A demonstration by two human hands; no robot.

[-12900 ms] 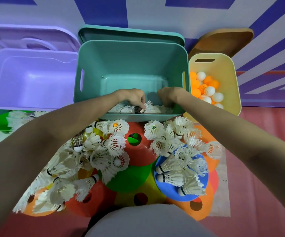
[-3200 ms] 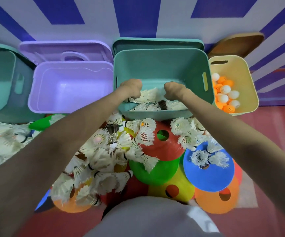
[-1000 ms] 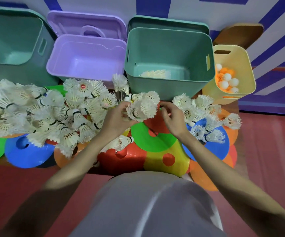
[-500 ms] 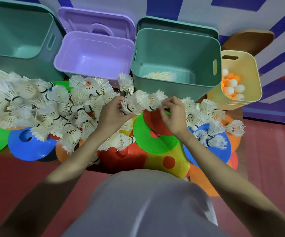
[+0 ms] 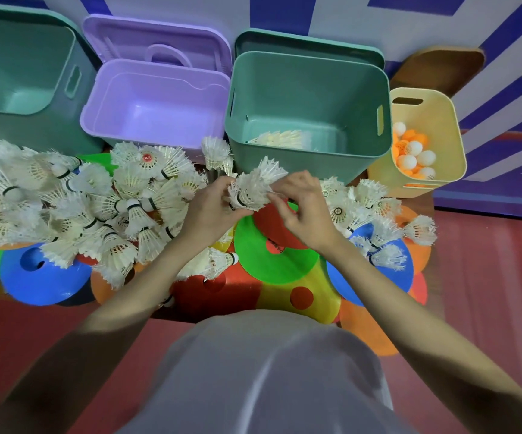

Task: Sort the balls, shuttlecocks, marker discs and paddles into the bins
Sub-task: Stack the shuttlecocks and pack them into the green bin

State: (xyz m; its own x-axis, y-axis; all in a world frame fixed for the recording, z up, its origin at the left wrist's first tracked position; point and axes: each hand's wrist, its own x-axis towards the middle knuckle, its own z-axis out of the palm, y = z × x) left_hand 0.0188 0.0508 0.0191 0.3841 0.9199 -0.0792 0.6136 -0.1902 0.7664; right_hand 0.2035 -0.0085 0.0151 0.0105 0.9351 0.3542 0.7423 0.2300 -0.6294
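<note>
Beyond your hands stand the bins: a big teal bin point(image 5: 18, 73) far out past your left hand, a purple bin point(image 5: 156, 104) nearer in on that side, and straight ahead of both hands a second teal bin point(image 5: 309, 98) with a layer of white shuttlecocks point(image 5: 281, 140) on its bottom. Past your right hand sits the smaller yellow bin point(image 5: 441, 126), which holds orange and white balls point(image 5: 413, 153). To the left of your left hand lies the large heap of loose shuttlecocks point(image 5: 75, 202); a smaller cluster point(image 5: 369, 211) lies just right of your right hand. Under and around both hands the marker discs overlap on the floor: a green disc point(image 5: 262, 261) directly below your hands, a red disc point(image 5: 272, 223) partly beneath your right hand, a blue disc point(image 5: 34, 277) well off to the left, and another blue disc point(image 5: 391, 277) to the right under the small cluster. Your left hand point(image 5: 209, 211) grips a bunch of shuttlecocks point(image 5: 253, 189) by their cork ends, fingers curled round them. Your right hand point(image 5: 303, 205) pinches at the feathers of that same bunch with thumb and fingertips, so both hands are closed on it, just short of the middle teal bin's front wall.
</note>
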